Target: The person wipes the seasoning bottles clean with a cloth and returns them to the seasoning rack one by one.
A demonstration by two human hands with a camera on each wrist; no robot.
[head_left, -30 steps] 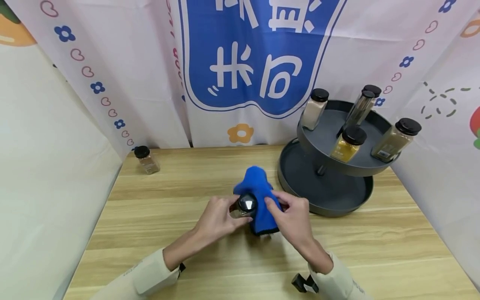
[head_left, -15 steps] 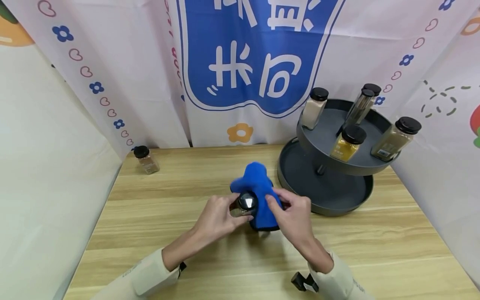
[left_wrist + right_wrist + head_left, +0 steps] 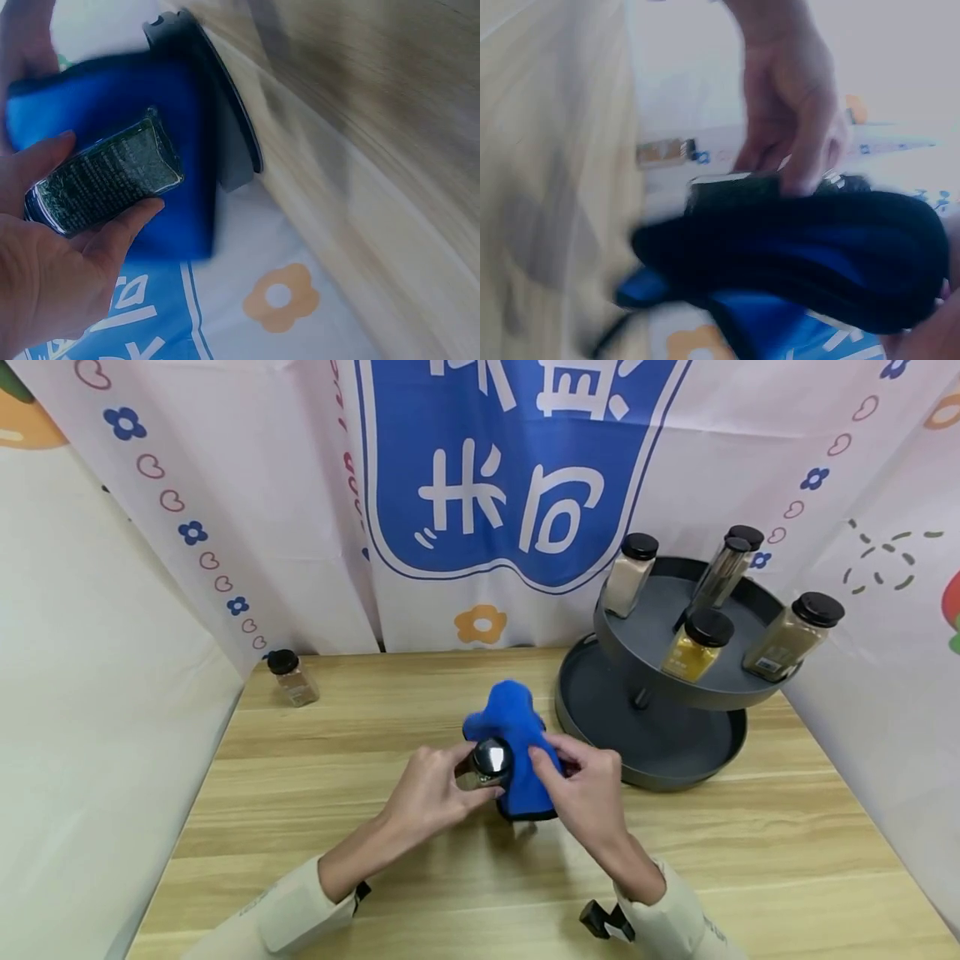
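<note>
My left hand [image 3: 427,789] grips a small glass spice jar [image 3: 112,176] between thumb and fingers. Dark green flakes fill it, and printed text shows on one face. From the head view mostly its shiny black lid [image 3: 492,757] is visible. My right hand [image 3: 588,785] pinches a blue cloth [image 3: 517,727] with black edging, which lies against the jar's right side. Both hands are above the wooden table. In the right wrist view the cloth [image 3: 780,255] is blurred and covers part of the jar [image 3: 735,193].
A dark two-tier round rack [image 3: 652,768] stands at the back right, with several black-lidded spice jars on its upper tier, including a yellow one [image 3: 693,652]. Another jar [image 3: 295,681] stands at the table's back left corner. Printed curtains [image 3: 480,585] hang behind the table [image 3: 360,710].
The cloth has shifted slightly away from me against the jar, and its folds have changed a little. Both hands stay in nearly the same place, with their holds kept.
</note>
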